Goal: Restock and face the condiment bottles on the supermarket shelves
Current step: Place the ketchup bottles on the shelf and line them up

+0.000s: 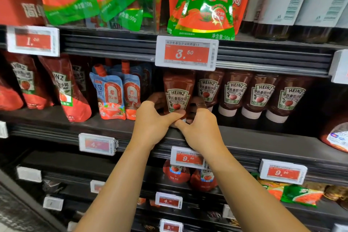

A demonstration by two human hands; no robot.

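forearms reach up to the middle shelf [113,118]. left hand [152,120] and right hand [197,126] curl around 1 upside-down heinz ketchup bottle [178,88] at the shelf front, thumbs touching, beside 4 others.

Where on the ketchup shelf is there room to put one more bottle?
Bare shelf shows along the front edge, before the blue spouted pouches and left of the left hand. The row of Heinz squeeze bottles to the right stands packed side by side. Both hands, right hand too, grip the front Heinz bottle.
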